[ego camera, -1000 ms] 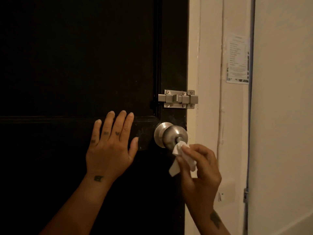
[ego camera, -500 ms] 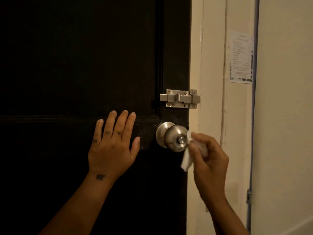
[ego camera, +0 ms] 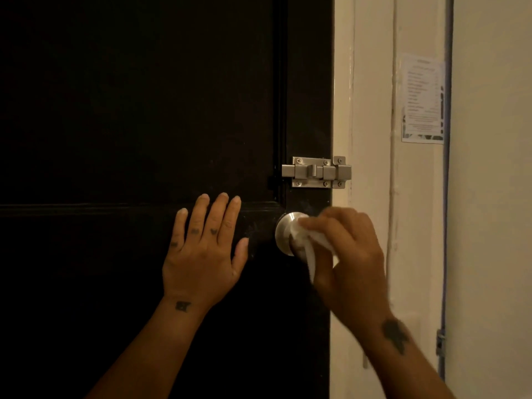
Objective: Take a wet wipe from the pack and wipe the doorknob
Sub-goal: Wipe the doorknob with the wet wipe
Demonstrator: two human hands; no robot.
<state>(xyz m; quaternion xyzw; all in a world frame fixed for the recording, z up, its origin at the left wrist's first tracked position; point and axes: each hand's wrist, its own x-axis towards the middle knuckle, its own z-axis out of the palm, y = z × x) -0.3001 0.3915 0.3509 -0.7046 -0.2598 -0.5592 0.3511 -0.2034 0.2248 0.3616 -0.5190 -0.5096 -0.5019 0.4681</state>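
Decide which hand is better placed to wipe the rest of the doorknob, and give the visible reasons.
Right. The right hand holds the wet wipe against the doorknob. The left hand lies flat on the door beside it, fingers straight, holding nothing.

Dark door (ego camera: pixel 144 110): doorknob (ego camera: pixel 283 231), slide bolt (ego camera: pixel 315 176)

Only the left rim of the doorknob (ego camera: pixel 283 236) shows to us; the motion-blurred right hand (ego camera: pixel 348 254) and the wet wipe (ego camera: pixel 313 250) cover the rest. Much of the wipe lies hidden in that hand's grip. We cannot read the notice (ego camera: pixel 421 99): its print is too small. The lower edge cuts off the left forearm (ego camera: pixel 138 355) and the right forearm (ego camera: pixel 411 367).
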